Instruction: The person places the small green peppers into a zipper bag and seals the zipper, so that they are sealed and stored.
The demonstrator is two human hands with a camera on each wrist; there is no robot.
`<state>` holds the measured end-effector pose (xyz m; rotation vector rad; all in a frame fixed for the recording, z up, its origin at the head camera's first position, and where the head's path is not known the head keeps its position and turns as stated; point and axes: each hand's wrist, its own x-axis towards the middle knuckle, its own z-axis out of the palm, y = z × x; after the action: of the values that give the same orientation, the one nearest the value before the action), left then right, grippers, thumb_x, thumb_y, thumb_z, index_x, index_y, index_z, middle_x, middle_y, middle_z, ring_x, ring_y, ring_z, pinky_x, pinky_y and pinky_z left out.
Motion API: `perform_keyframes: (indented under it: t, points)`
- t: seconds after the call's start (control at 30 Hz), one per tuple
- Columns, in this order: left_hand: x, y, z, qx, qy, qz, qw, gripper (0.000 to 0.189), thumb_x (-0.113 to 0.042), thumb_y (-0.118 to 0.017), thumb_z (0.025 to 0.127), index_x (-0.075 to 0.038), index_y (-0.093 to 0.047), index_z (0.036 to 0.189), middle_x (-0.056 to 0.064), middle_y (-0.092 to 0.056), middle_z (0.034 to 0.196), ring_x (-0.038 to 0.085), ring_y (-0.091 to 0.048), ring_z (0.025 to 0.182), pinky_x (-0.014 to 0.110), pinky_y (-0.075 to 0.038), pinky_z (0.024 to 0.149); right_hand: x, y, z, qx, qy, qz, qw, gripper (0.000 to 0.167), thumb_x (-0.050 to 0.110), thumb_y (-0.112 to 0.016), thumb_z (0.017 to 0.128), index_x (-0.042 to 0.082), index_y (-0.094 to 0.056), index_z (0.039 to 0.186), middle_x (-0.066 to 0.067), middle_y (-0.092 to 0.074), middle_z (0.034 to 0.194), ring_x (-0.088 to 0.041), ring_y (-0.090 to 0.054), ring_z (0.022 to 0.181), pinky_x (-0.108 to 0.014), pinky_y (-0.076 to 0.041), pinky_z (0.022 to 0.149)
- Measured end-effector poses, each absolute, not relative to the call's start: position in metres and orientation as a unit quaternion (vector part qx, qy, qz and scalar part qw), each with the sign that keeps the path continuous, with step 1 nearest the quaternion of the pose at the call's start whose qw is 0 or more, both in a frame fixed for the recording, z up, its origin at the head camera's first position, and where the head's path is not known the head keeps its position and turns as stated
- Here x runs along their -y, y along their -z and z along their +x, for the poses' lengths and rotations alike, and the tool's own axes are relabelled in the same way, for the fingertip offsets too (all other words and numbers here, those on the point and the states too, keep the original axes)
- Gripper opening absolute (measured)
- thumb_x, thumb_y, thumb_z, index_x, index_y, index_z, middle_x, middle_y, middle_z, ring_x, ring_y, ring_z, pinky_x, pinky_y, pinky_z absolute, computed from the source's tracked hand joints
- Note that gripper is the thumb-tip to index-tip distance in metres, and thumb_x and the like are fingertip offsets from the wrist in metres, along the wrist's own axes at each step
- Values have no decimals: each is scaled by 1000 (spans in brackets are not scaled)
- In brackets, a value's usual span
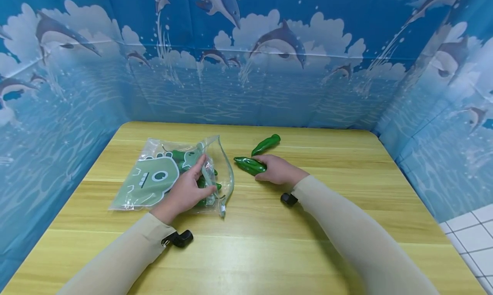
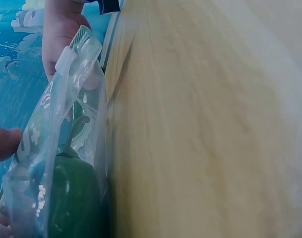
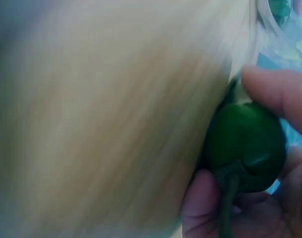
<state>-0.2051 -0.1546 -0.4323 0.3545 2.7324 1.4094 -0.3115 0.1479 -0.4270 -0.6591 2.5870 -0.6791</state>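
A clear zip bag (image 1: 154,179) printed with a green cartoon monster lies on the left, its mouth towards the right. Inside it are green peppers, one with a curved stem (image 2: 81,120). My left hand (image 1: 185,191) rests on the bag near the mouth, thumb and forefinger spread apart. In the left wrist view its thumb (image 2: 6,143) is at the bag's edge. To the right, my right hand (image 1: 280,171) grips a long green pepper (image 1: 246,164) at its stem end, the tip pointing left. Thumb and fingers close round this pepper (image 3: 247,144) in the right wrist view.
Just behind the right hand, another long green pepper (image 1: 266,144) lies on the wooden table (image 1: 246,252). A blue dolphin-print curtain (image 1: 246,93) hangs round the table's back and sides. The bag's slider (image 1: 223,209) sits at the near end of its mouth.
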Motion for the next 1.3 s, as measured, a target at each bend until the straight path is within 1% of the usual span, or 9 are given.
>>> perform_keyframes:
  t: [0.2, 0.4, 0.47, 0.6, 0.8, 0.97, 1.07, 1.17, 1.3]
  points:
    - [154, 433, -205, -883, -455, 117, 22, 107, -28, -79, 93, -18, -8, 171, 3, -16, 176, 35, -35, 156, 52, -36, 124, -152, 426, -315, -914, 241, -239, 222, 74, 32, -71, 102, 22, -36, 166, -13, -45, 163, -33, -49, 145, -53, -42, 117]
    - [155, 433, -204, -886, -448, 117, 18, 106, -27, -79, 92, -18, -9, 171, 6, -18, 176, 37, -38, 154, 52, -44, 118, -152, 427, -317, -909, 245, -246, 232, 73, 33, -68, 103, 21, -35, 166, -13, -44, 164, -33, -47, 146, -54, -40, 118]
    - [155, 433, -203, -887, -447, 116, 20, 106, -28, -79, 93, -18, -9, 171, 7, -18, 176, 38, -39, 154, 51, -51, 110, -152, 428, -316, -908, 245, -247, 232, 72, 33, -68, 104, 21, -35, 166, -14, -44, 164, -34, -48, 146, -54, -40, 118]
    - [154, 432, -202, -889, -442, 115, 20, 107, -29, -79, 92, -18, -9, 171, 7, -20, 175, 38, -40, 153, 44, -55, 97, -152, 429, -316, -911, 241, -240, 231, 72, 34, -67, 103, 22, -34, 167, -14, -44, 163, -34, -49, 145, -54, -40, 118]
    - [152, 431, -201, -890, -442, 114, 19, 107, -30, -80, 92, -17, -9, 171, 7, -20, 175, 37, -40, 153, 51, -48, 115, -151, 429, -315, -915, 235, -235, 228, 73, 34, -68, 103, 21, -34, 167, -15, -41, 165, -35, -46, 148, -55, -38, 120]
    - [152, 432, -202, -890, -441, 115, 17, 107, -30, -80, 92, -17, -10, 171, 8, -20, 175, 38, -41, 152, 49, -53, 106, -151, 429, -315, -915, 235, -234, 230, 73, 33, -68, 103, 21, -33, 167, -15, -41, 166, -35, -45, 148, -55, -38, 121]
    - [152, 432, -202, -889, -442, 114, 16, 106, -30, -80, 92, -17, -11, 171, 8, -20, 175, 39, -41, 152, 51, -51, 109, -150, 429, -315, -914, 238, -234, 232, 73, 33, -68, 103, 20, -34, 167, -14, -41, 166, -35, -44, 149, -55, -37, 121]
    - [152, 432, -202, -888, -445, 113, 15, 105, -29, -80, 92, -17, -12, 171, 8, -21, 175, 40, -41, 152, 53, -45, 117, -150, 428, -315, -912, 242, -233, 234, 73, 32, -68, 103, 19, -34, 166, -14, -40, 166, -35, -43, 151, -55, -35, 123]
    - [152, 432, -203, -888, -446, 113, 16, 105, -28, -79, 92, -16, -12, 171, 9, -21, 175, 40, -41, 152, 52, -47, 115, -150, 428, -315, -913, 240, -231, 234, 73, 33, -68, 103, 20, -34, 167, -14, -40, 167, -36, -42, 151, -55, -35, 123]
